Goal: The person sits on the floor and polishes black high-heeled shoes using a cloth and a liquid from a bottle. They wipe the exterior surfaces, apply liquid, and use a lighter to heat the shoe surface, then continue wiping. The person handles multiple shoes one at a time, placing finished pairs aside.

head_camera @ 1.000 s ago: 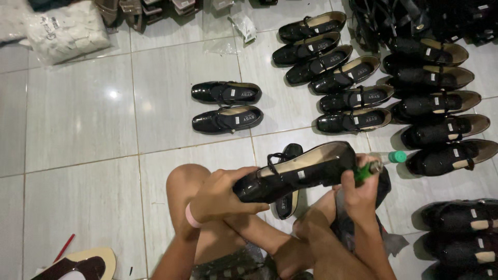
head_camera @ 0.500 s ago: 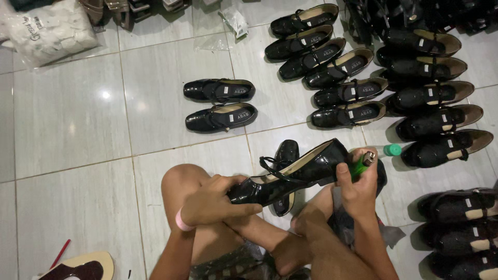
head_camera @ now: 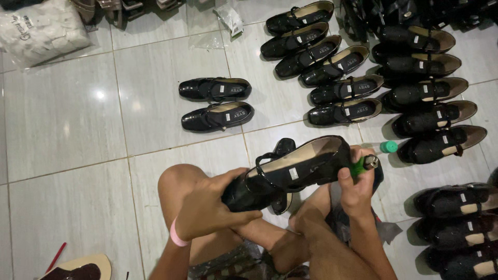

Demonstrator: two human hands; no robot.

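A glossy black strapped shoe (head_camera: 298, 168) with a tan insole is held over my bent legs. My left hand (head_camera: 210, 207), with a pink band on its wrist, grips the shoe's toe end. My right hand (head_camera: 355, 189) is at the heel end and is closed on a small green-handled tool (head_camera: 363, 165) with a metal tip, pressed against the shoe's heel. Another black shoe (head_camera: 284, 150) lies on the tile under the held one, mostly hidden.
A pair of black shoes (head_camera: 217, 102) sits on the tiles ahead. Several more black shoes (head_camera: 337, 67) lie in rows at right. A green-capped bottle (head_camera: 387, 147) lies near them, a white bag (head_camera: 41, 28) at top left, a sandal (head_camera: 83, 268) at bottom left.
The shoe has tilted slightly, toe end lower, and both hands have shifted a little down and left with it. The view has drifted downward.
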